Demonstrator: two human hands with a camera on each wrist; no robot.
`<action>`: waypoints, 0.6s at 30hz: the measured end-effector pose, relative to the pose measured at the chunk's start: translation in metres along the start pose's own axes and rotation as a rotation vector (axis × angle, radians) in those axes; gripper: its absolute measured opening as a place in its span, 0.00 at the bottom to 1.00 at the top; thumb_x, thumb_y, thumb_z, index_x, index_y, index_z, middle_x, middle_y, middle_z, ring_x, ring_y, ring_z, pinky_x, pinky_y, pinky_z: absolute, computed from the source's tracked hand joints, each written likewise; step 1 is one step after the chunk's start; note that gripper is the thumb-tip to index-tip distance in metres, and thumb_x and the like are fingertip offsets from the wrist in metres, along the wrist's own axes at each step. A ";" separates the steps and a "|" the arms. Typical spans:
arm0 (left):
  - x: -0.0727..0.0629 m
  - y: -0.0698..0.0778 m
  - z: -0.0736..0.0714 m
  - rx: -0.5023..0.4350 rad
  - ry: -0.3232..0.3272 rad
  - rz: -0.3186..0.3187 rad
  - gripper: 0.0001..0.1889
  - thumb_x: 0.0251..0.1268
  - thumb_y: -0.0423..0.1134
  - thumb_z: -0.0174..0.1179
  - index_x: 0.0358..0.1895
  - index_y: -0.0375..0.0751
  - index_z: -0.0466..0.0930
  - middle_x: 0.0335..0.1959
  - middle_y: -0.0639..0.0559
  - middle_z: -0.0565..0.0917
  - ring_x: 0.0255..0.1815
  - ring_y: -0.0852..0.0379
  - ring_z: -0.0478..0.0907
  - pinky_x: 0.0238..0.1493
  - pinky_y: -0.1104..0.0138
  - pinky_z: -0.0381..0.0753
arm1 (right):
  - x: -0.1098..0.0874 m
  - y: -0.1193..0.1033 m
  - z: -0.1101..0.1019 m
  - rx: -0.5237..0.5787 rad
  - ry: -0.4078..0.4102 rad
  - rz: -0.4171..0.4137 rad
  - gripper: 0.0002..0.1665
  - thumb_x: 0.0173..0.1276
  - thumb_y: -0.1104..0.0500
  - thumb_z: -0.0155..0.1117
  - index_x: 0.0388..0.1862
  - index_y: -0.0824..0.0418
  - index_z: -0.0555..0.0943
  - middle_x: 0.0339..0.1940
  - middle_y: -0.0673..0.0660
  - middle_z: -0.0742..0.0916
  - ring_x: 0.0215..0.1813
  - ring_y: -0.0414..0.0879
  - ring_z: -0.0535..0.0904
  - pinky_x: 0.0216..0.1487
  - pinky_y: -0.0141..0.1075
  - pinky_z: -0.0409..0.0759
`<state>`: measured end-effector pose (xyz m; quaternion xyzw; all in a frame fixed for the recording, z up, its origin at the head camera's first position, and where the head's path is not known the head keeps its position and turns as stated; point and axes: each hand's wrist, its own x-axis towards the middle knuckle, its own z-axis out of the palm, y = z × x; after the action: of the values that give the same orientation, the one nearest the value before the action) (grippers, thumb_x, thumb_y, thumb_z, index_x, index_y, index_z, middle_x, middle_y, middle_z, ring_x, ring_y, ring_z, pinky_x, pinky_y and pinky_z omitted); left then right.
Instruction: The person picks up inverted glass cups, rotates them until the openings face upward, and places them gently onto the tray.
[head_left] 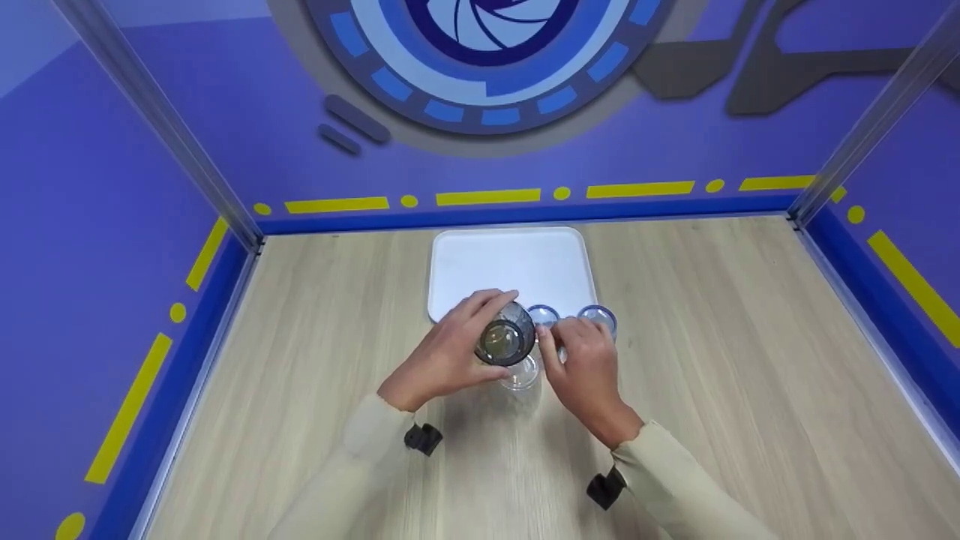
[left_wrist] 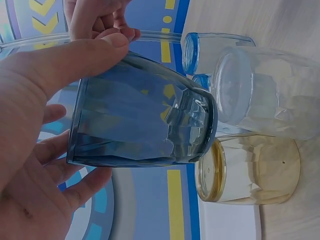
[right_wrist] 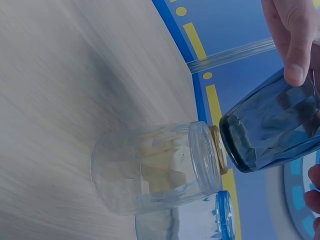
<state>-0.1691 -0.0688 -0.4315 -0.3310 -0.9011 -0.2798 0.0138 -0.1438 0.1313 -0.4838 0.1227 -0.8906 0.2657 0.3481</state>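
My left hand (head_left: 442,352) grips a dark blue-grey glass cup (left_wrist: 145,115), thumb on the near side and fingers behind. The cup is raised above the table with its thick base downward. Close on its right is my right hand (head_left: 585,367), its fingers loosely curled, thumb tip near the cup's edge, nothing visible held. Below the raised cup stands a clear glass cup (right_wrist: 160,170), narrow end up. An amber cup (left_wrist: 250,170) is beside it, hidden in the head view. Two blue-tinted cups (head_left: 598,319) stand behind and beside the right hand, partly covered.
A white tray (head_left: 510,259) lies at the back of the wooden table (head_left: 337,315), by the patterned blue-purple wall (head_left: 225,97). Transparent corner posts (head_left: 877,112) and side walls bound the table. Black wrist mounts (head_left: 606,487) hang from both sleeves.
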 end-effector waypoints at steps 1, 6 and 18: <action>0.000 0.000 0.000 0.001 0.005 0.002 0.51 0.46 0.47 0.76 0.74 0.56 0.56 0.68 0.53 0.67 0.67 0.55 0.68 0.64 0.59 0.75 | 0.000 0.000 0.000 0.000 -0.001 0.004 0.11 0.67 0.56 0.62 0.25 0.59 0.78 0.21 0.51 0.81 0.29 0.46 0.76 0.46 0.48 0.75; 0.001 -0.002 -0.002 0.007 0.020 0.013 0.50 0.46 0.46 0.76 0.74 0.56 0.56 0.68 0.53 0.67 0.66 0.55 0.69 0.63 0.59 0.76 | -0.001 0.002 -0.001 0.001 -0.004 0.020 0.10 0.67 0.55 0.62 0.30 0.60 0.79 0.26 0.53 0.81 0.33 0.47 0.77 0.45 0.45 0.75; 0.002 -0.007 -0.008 0.018 0.030 -0.008 0.50 0.47 0.48 0.76 0.74 0.55 0.56 0.69 0.51 0.66 0.68 0.53 0.68 0.64 0.56 0.75 | -0.004 0.009 0.000 0.016 -0.005 0.060 0.08 0.67 0.56 0.63 0.33 0.60 0.78 0.29 0.53 0.80 0.35 0.46 0.75 0.39 0.40 0.73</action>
<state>-0.1760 -0.0761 -0.4275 -0.3228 -0.9047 -0.2766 0.0292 -0.1445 0.1389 -0.4905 0.0995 -0.8926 0.2826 0.3368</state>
